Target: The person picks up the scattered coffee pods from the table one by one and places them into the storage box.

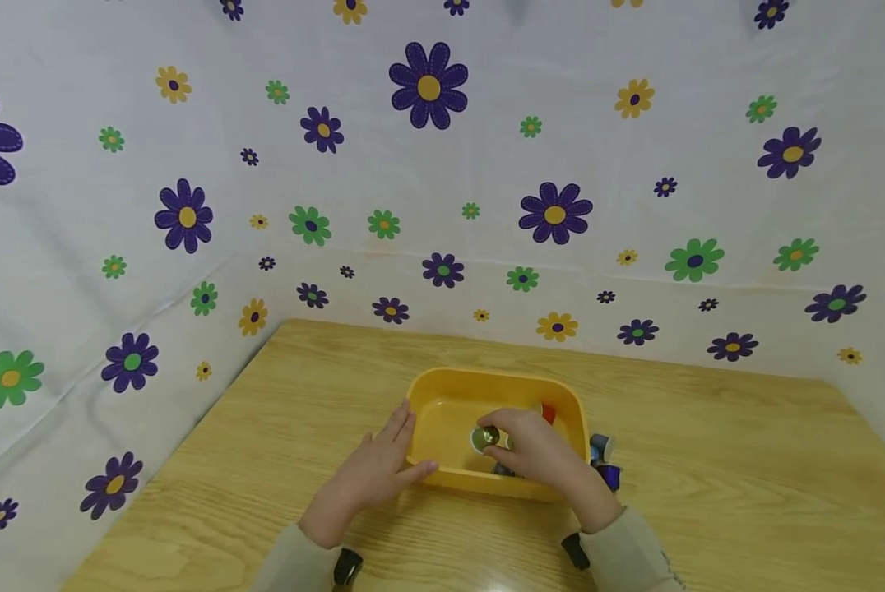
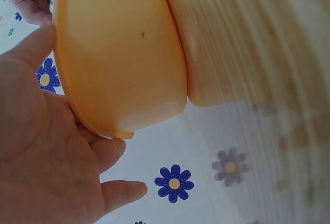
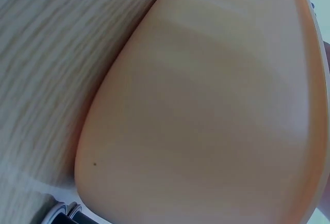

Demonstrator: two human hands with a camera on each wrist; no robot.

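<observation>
A yellow plastic bin (image 1: pixel 442 386) sits on the wooden table. My left hand (image 1: pixel 376 469) rests at its left front corner, fingers fairly straight along the left side and thumb on the near rim. The left wrist view shows that hand (image 2: pixel 46 146) against the bin's outer wall (image 2: pixel 124 53). My right hand (image 1: pixel 539 452) reaches inside and pinches a gold-green coffee capsule (image 1: pixel 490 437) between thumb and fingers. A red capsule (image 1: pixel 549 413) lies behind that hand, and a dark one (image 1: pixel 502 469) shows by the near wall. The bin's wall (image 3: pixel 196 105) fills the right wrist view.
Several capsules, grey and blue (image 1: pixel 609 476), lie on the table (image 1: pixel 709 477) just outside the bin's right end. A white cloth (image 1: pixel 487 164) printed with flowers hangs behind the table and along its left side.
</observation>
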